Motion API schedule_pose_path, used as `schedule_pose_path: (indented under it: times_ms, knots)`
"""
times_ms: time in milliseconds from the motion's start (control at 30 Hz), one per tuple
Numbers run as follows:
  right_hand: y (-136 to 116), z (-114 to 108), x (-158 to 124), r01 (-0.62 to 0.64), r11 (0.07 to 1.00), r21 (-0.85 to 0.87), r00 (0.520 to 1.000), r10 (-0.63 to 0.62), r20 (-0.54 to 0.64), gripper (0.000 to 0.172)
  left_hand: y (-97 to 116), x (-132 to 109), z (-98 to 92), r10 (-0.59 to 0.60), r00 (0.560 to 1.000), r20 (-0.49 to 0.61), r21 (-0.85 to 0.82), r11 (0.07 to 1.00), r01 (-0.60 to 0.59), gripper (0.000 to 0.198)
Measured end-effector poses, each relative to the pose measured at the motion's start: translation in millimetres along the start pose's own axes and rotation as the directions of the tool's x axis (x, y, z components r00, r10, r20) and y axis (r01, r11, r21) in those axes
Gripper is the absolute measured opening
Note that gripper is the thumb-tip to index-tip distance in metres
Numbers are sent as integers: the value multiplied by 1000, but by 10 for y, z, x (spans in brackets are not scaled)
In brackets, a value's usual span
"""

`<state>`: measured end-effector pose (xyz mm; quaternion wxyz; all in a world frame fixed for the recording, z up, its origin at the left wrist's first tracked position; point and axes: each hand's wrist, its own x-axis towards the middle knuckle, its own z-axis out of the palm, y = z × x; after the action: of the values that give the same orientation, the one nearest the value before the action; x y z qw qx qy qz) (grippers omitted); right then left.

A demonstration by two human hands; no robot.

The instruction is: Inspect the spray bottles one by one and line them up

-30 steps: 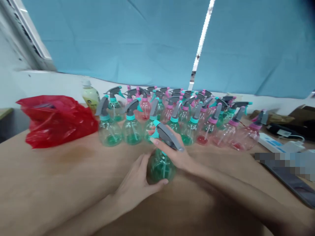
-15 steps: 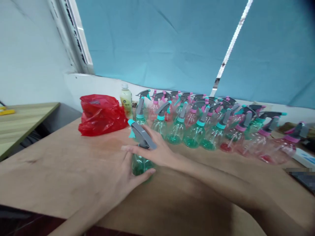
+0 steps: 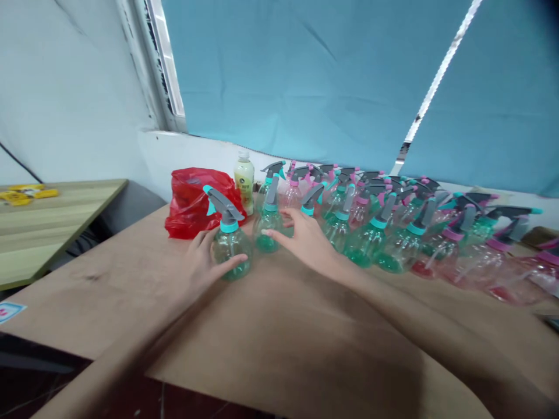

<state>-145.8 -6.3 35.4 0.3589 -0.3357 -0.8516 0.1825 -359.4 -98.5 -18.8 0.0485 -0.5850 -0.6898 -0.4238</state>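
A clear green spray bottle (image 3: pixel 230 247) with a grey and turquoise trigger head stands at the middle left of the table. My left hand (image 3: pixel 203 259) wraps its left side, the thumb lying across the front. Just right of it is a second green spray bottle (image 3: pixel 268 224). My right hand (image 3: pixel 305 235) is at that bottle's right side, with thumb and fingers curved apart and nothing between them. Whether the fingertips touch the bottle, I cannot tell. Behind the right hand, a green spray bottle's turquoise-collared head (image 3: pixel 311 201) shows; its body is mostly hidden.
Rows of green and pink spray bottles (image 3: pixel 367 241) fill the table's back right. A red plastic bag (image 3: pixel 187 203) and a drink bottle (image 3: pixel 244 180) stand behind my left hand. Yellow items (image 3: pixel 26 193) lie on a side table (image 3: pixel 74 206). Blue cloth (image 3: pixel 283 81) hangs behind.
My right hand has come off the trigger head of the held spray bottle and moved right, beside the neighbouring bottle. My left hand has shifted left with its bottle. The view has turned left.
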Motion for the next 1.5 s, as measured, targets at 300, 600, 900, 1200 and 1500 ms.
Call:
schedule_pose_path:
  times_ms: [300,600,900,1200,1500]
  knots:
    - [-55,92,159,-65,992,-106,998,63,-21,56,-138,246,3,-62,998,28,-105,992,65,73]
    - [-54,226,354,-116,986,-124,993,115,-15,50,-170,401,21,-62,995,78,-87,994,69,76]
    - [7,302,527,-142,982,-128,990,139,-28,43,-148,490,55,-34,996,81,-51,998,38,76]
    - [-47,251,501,-161,981,-111,984,168,54,37,-302,430,55,65,996,-68,62,996,-61,77]
    - [-95,140,257,-90,986,-138,989,104,102,37,35,-67,-64,172,954,-243,-29,982,-185,56]
